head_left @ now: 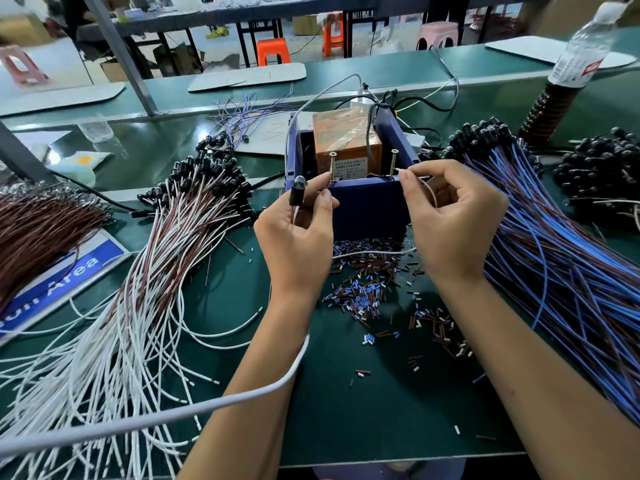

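Note:
A blue open box holding an orange taped block stands mid-table, with two upright screws on its front rim. My left hand pinches a thin lead at the left screw and holds a small black lamp with a clear dome. My right hand pinches a white wire at the right screw. Both hands sit at the box's front rim.
A pile of brown-and-white leaded lamps lies left, a blue-and-brown pile right. Cut insulation bits litter the green mat below the box. A grey cable crosses my left forearm. A water bottle stands far right.

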Available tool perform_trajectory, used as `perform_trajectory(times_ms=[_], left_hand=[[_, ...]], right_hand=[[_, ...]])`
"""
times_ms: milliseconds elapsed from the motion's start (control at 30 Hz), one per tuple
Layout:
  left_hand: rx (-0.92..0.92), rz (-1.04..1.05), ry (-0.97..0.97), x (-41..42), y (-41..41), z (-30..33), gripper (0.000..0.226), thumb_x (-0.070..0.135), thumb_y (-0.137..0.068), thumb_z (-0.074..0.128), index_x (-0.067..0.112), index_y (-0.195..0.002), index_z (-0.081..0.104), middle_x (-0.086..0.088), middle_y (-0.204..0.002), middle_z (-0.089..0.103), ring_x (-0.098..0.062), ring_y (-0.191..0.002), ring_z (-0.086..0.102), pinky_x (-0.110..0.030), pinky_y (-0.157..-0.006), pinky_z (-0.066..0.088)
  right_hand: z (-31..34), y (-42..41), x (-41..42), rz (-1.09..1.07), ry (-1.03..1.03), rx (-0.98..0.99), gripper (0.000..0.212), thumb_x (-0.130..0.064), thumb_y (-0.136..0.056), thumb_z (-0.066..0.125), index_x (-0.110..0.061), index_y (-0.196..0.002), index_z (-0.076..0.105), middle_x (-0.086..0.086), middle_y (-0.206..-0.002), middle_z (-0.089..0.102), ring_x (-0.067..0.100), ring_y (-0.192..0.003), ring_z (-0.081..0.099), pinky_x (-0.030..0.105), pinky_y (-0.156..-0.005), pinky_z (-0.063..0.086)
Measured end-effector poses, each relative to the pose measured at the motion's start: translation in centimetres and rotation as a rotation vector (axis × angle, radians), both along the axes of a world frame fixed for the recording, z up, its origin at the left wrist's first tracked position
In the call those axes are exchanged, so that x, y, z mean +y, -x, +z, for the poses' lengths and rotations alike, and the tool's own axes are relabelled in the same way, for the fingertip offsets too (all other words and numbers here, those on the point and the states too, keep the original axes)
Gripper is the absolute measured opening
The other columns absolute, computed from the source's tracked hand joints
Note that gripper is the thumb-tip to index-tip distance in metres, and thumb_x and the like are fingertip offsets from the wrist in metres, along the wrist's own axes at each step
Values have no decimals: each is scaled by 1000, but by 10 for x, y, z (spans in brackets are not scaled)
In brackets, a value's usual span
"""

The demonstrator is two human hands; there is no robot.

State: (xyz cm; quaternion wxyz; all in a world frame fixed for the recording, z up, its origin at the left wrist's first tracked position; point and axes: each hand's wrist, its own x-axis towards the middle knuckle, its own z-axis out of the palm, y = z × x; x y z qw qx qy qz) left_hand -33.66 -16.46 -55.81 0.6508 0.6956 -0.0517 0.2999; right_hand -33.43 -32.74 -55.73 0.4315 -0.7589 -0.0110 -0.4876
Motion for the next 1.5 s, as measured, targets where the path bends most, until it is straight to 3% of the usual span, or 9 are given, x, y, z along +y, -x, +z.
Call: perform_trajectory(times_ms=[233, 533, 767, 1100, 1500], left_hand=[[-8, -7, -7, 1, 0, -2, 19, 0, -96, 65, 6, -109, 78, -3, -78, 74, -6, -70, 65, -16, -72, 52], [-18, -8, -6, 2, -1, -2, 20, -1, -96, 66, 6, -109, 78, -2, -78, 75, -7, -72, 67, -18, -74, 54], [-21, -9, -1, 1, -2, -2, 20, -1, -96, 65, 4, -110, 78, -3, -79, 75, -5, -72, 67, -15, -74, 52], [-35, 6, -10, 2, -3, -3, 13, 5, -96, 69, 5, -106, 78, -3, -79, 77, -15, -78, 74, -25, -81, 56], [-32, -1, -6, 2, -4, -4, 15, 3, -96, 69, 1, -108, 77, -3, -79, 75, -4, -77, 70, -17, -83, 51]], right_hand=[[-3, -5, -5, 31, -40, 21, 13, -26, -96, 74, -19, -85, 75, -22, -69, 60, 6, -59, 56, 21, -60, 41], [-4, -1, 2, 121, -50, 45, 15, -23, -97, 72, -13, -86, 76, -15, -69, 62, 9, -60, 55, 29, -59, 45], [-3, 0, 2, 144, -47, 49, 14, -20, -98, 72, -10, -88, 76, -17, -72, 62, 4, -61, 54, 18, -61, 39], [-4, 0, 2, 177, -69, 53, 13, -20, -98, 72, -11, -89, 76, -16, -72, 62, 6, -61, 53, 21, -61, 41], [-2, 2, 2, 182, -71, 59, 13, -19, -97, 73, -9, -90, 76, -12, -74, 63, 5, -63, 55, 17, -62, 41]])
